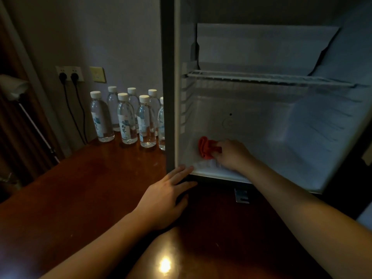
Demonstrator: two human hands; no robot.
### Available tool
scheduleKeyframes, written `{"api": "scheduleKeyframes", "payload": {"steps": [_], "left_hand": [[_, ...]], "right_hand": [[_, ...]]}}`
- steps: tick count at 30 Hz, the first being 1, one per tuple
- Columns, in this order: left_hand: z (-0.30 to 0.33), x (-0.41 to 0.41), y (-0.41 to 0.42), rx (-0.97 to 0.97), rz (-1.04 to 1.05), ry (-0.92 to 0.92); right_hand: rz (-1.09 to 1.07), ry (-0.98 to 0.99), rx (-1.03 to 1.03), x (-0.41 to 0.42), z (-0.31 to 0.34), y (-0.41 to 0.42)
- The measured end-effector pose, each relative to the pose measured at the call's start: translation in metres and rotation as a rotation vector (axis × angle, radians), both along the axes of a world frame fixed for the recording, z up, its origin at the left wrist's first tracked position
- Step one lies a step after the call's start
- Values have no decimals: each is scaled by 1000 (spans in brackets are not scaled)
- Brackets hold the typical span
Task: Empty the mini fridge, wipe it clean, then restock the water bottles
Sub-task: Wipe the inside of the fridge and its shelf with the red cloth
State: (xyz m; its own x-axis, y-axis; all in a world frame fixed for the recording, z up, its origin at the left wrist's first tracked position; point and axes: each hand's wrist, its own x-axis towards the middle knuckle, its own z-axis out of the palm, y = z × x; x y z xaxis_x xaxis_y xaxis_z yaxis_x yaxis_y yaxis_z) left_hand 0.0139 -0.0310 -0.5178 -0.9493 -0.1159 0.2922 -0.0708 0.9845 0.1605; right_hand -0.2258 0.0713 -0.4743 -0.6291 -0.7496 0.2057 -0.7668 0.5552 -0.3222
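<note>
Knee [181,258] nearest lens, lamp glare caught on it. Left hand [167,198] laid flat, fingers straight and slightly apart, tips touching lower front edge of mini fridge [171,117], probably for bracing while reach is made. Red cloth [207,148] bunched and pinched in curled fingers of right hand [233,154], pressed on fridge floor near left corner, so wiping step is judged underway. Wire shelf [261,78] bare. Water bottles [126,119] parked outside on wooden surface [80,188], left of fridge, kept clear until restock. Two plugs [68,76] seated in wall outlet behind.
</note>
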Motion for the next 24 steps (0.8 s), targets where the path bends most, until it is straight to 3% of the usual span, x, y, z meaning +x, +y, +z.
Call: {"api": "scheduleKeyframes", "payload": {"steps": [6,17,24], "left_hand": [[1,0,0,-10,9,-23],[-1,-2,-2,19,10,33],[-1,0,0,25,18,24]], "right_hand": [[-141,-49,20,-19,-2,-22],[-159,-25,88,-11,-2,-19],[-50,59,35,34,2,12]]}}
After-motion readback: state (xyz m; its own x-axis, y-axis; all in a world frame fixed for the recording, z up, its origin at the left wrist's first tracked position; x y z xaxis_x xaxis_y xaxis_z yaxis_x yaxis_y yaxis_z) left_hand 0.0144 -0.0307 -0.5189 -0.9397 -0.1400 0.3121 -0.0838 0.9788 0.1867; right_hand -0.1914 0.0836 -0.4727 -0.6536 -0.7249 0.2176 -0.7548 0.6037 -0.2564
